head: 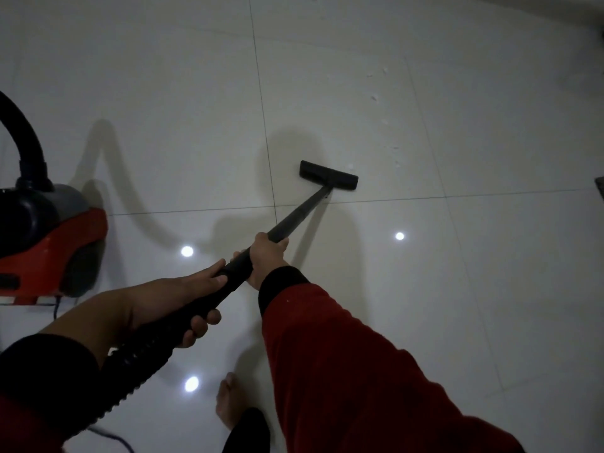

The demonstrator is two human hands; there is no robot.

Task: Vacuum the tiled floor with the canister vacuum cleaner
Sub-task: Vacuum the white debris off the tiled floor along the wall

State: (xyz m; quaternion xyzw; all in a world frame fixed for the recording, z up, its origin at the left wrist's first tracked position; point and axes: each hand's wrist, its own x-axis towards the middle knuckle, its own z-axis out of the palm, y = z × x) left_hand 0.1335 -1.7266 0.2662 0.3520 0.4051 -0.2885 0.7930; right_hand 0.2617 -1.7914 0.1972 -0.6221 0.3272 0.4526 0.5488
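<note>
Inspector: How is the wand (pixel 294 217) held?

Assessor: It is gripped by both hands, the right hand (pixel 266 261) clamped further down for steering, the left hand (pixel 170 305) wrapped round the handle end for thrust.

Inspector: And the floor head (pixel 328 175)?

Assessor: It is set flat on the tiled floor (pixel 457 289), far centre, just short of pale debris (pixel 376 96). The canister (pixel 49 237) is parked left.

Three bright light reflections (pixel 187 251) gleam near the person's feet, two to the left, one to the right. A bare foot (pixel 228 400) stands at the bottom, toes pointing up-frame. At the right edge, a small dark object (pixel 599 186) pokes in, too cropped to identify.
</note>
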